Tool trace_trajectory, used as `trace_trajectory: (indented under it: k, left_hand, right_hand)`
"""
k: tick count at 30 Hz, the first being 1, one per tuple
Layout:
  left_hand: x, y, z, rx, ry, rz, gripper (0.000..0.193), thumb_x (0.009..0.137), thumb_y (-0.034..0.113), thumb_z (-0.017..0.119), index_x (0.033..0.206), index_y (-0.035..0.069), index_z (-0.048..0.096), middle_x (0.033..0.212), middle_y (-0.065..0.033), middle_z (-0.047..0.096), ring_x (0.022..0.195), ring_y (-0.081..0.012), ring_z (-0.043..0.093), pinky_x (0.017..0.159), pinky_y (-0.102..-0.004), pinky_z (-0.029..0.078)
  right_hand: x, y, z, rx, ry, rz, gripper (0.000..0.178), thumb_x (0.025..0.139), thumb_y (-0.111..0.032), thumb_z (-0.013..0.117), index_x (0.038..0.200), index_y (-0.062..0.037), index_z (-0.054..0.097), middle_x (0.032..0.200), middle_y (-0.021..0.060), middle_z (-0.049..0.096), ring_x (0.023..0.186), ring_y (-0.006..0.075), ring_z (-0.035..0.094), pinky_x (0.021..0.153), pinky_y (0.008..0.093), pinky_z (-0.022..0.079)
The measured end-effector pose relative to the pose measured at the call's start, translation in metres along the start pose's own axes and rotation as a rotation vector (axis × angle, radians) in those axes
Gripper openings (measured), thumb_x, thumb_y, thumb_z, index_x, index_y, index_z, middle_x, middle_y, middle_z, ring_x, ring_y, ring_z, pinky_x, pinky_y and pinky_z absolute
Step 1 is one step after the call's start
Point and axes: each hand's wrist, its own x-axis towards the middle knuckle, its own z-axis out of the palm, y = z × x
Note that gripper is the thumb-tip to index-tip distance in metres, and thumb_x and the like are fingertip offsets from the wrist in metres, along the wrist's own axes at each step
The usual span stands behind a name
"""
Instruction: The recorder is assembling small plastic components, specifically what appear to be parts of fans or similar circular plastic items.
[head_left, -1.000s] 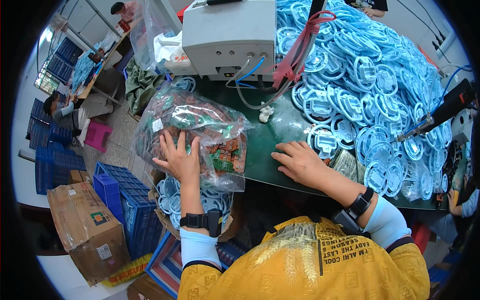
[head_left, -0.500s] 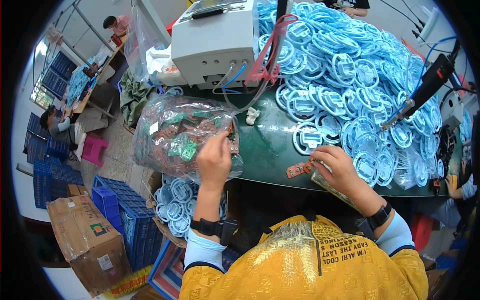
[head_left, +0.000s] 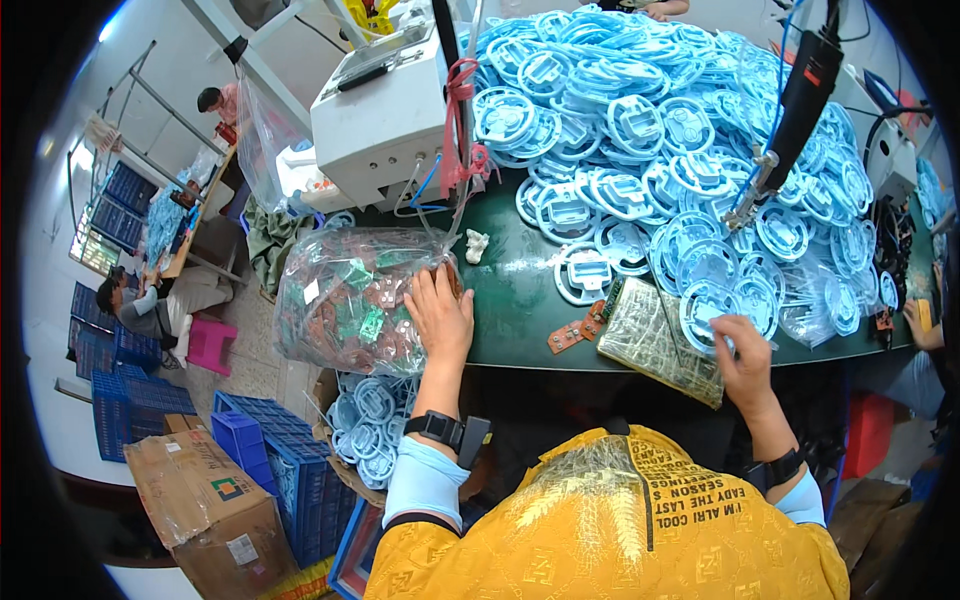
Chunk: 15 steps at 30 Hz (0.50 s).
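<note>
The left hand (head_left: 438,318) lies flat, fingers spread, on the clear plastic bag of small green and brown circuit boards (head_left: 350,312); that bag bulges over the left edge of the dark green worktable (head_left: 520,300) — a careless push could tip it off. The right hand (head_left: 742,350) pinches a pale blue round plastic part (head_left: 712,310) at the rim of the heaped blue parts (head_left: 660,150); tugging there could start a slide — or snag the hanging black power screwdriver (head_left: 795,110).

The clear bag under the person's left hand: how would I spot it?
Find the white machine box on the green table. Just below it, at the table's left edge, bulges the clear plastic bag under the left hand, the only one stuffed with small green and brown boards.
</note>
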Motion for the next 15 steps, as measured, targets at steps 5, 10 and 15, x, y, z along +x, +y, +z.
trace_trajectory:
  k: [5, 10, 15]
  left_hand:
    - [-0.024, 0.016, 0.0, -0.072, -0.042, -0.09, 0.069, 0.083, 0.022, 0.069, 0.141, 0.007, 0.035, 0.148, -0.0203, 0.031, 0.14, -0.0374, 0.024, 0.109, -0.0632, 0.014]
    - [-0.033, 0.038, 0.004, -0.024, 0.058, -0.112, 0.062, 0.084, 0.023, 0.066, 0.138, 0.01, 0.04, 0.15, -0.0204, 0.028, 0.141, -0.0365, 0.022, 0.11, -0.0619, 0.012]
    - [-0.015, 0.048, 0.0, -0.207, 0.101, 0.083, 0.038, 0.076, 0.011, 0.061, 0.114, 0.007, 0.062, 0.122, -0.018, 0.058, 0.124, -0.0362, 0.045, 0.103, -0.0477, 0.033]
  right_hand:
    - [-0.026, 0.053, -0.041, -0.171, 0.282, 0.186, 0.018, 0.082, 0.009, 0.057, 0.098, 0.0024, 0.061, 0.092, 0.0143, 0.062, 0.084, 0.0268, 0.062, 0.076, 0.0328, 0.048]
    - [-0.049, 0.102, -0.063, -0.333, 0.402, 0.185, 0.018, 0.084, 0.006, 0.056, 0.101, 0.0026, 0.061, 0.094, 0.0153, 0.061, 0.086, 0.0304, 0.06, 0.08, 0.0356, 0.047]
    - [-0.033, 0.075, -0.067, -0.377, 0.26, 0.082, 0.009, 0.085, -0.001, 0.055, 0.092, 0.0005, 0.06, 0.089, 0.0154, 0.061, 0.077, 0.0331, 0.061, 0.067, 0.0411, 0.048]
